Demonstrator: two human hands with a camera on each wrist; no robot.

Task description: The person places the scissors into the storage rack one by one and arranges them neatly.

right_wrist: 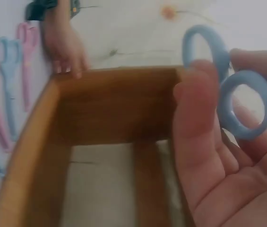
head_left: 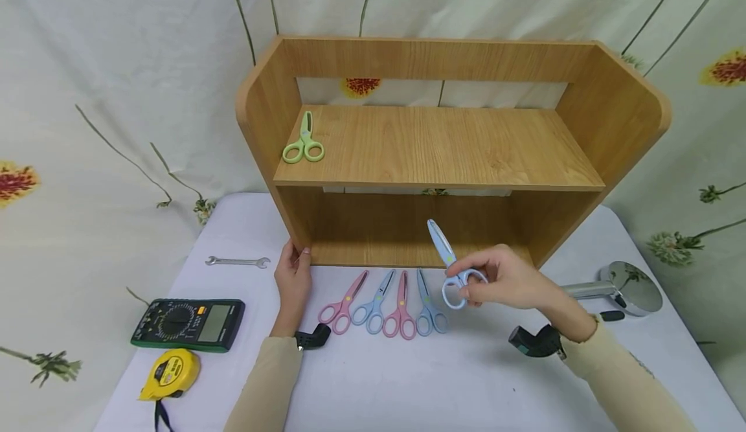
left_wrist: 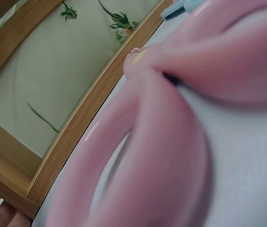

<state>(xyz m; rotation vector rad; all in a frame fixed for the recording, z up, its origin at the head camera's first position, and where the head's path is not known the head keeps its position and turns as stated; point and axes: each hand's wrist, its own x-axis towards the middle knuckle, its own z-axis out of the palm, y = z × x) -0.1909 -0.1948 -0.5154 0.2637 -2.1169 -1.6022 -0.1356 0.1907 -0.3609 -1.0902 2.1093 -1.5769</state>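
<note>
My right hand (head_left: 501,276) pinches light blue scissors (head_left: 441,243) by their handle rings, blades pointing up, in front of the lower compartment of a wooden shelf (head_left: 437,176). In the right wrist view the blue rings (right_wrist: 226,106) show between thumb and fingers. At the shelf's lower left corner, my left hand (head_left: 294,286) grips the side panel, thumb in front. Green scissors (head_left: 305,139) lie at the left end of the upper board. Before the shelf, pink scissors (head_left: 344,302) and others in blue and pink lie in a row; one pink pair (left_wrist: 161,137) fills the left wrist view.
On the left of the table are a wrench (head_left: 237,261), a multimeter (head_left: 188,325) and a yellow tape measure (head_left: 170,375). To the right, a round, shiny metal object (head_left: 638,288) with a handle lies behind my right forearm. A flowered cloth hangs behind.
</note>
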